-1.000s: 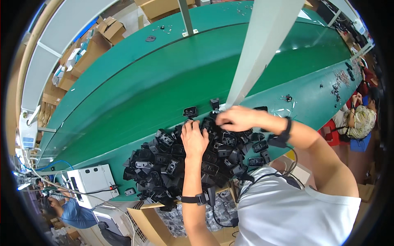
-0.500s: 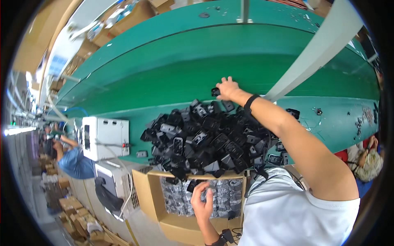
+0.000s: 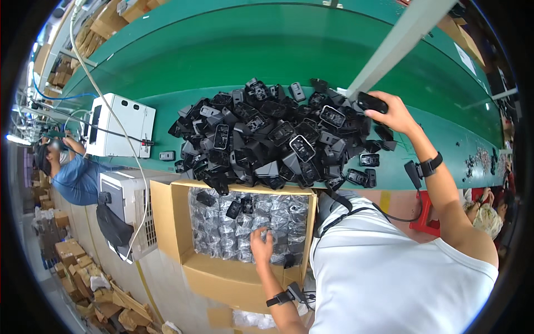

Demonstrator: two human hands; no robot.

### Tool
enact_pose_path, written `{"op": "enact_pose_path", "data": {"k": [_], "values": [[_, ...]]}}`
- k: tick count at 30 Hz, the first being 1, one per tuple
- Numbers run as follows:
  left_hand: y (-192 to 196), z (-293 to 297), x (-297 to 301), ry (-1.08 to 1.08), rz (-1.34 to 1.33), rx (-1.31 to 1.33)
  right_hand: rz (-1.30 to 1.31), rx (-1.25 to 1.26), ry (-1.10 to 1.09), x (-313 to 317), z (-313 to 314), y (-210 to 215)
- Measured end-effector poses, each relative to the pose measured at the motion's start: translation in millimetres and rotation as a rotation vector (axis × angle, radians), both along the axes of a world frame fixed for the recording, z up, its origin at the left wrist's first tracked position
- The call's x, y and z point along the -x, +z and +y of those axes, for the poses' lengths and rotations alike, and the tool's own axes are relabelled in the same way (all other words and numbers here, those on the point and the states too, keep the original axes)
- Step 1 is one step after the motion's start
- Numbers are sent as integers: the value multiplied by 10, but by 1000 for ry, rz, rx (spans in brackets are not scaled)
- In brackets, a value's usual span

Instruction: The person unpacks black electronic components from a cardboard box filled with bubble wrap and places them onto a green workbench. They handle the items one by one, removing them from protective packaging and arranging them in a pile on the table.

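Note:
My right hand (image 3: 394, 113) is closed round a black plastic housing (image 3: 371, 103), just past the right end of a heap on the green bench. That heap (image 3: 261, 131) is made of many similar black housings, some rimmed in light grey and lying at all angles. Below the bench edge, my left hand (image 3: 261, 246) hovers over an open cardboard box (image 3: 222, 278), thumb and fingers apart with nothing between them. Rows of plastic-wrapped pieces (image 3: 231, 242) fill the box. Loose housings lie on top of them, among them one black housing (image 3: 233, 209) beyond my left hand.
A white machine (image 3: 125, 125) stands on the bench left of the heap, with a grey-white unit (image 3: 123, 203) on the floor below. A slanted grey post (image 3: 395, 47) rises beside my right hand. Co-workers sit at far left and right. A red stool (image 3: 427, 214) is under the bench.
My right hand has moved right and nearer, from the heap's far side to its right end, with a black housing in it. My left hand has drawn away from the loose housings over the box.

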State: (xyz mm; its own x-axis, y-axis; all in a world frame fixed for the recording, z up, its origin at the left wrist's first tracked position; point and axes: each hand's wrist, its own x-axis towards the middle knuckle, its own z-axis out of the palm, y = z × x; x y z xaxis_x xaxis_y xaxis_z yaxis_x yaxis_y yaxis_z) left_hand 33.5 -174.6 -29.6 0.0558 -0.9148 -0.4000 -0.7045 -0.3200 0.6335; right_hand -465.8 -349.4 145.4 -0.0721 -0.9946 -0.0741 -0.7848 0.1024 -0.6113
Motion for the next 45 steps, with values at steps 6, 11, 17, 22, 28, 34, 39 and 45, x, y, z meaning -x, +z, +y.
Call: {"op": "enact_pose_path", "data": {"k": [6,11,17,22,28,34,39,45], "values": [[-222,-191,-345,4,-121,133,300,27,-422,990,1310,-942],[-392,-643,-609,84,-266,344,468,44,-734,1460,2063,-1823],[-710,-826,-642,114,-426,210,519,45,-587,1558,1934,-1749],[-576,-821,-193,33,-469,272,223,227,-296,293,1288,-450],[-503,-761,288,7,-512,203,-216,112,639,-2191,527,40],[203,-6,-23,240,-130,-47,-223,19,1175,-4254,-84,-1106],[-178,1341,-7,79,44,-599,416,-41,977,-5379,-157,-2076],[-35,1309,326,250,-15,-783,305,246,970,-5296,-219,-2442]]}}
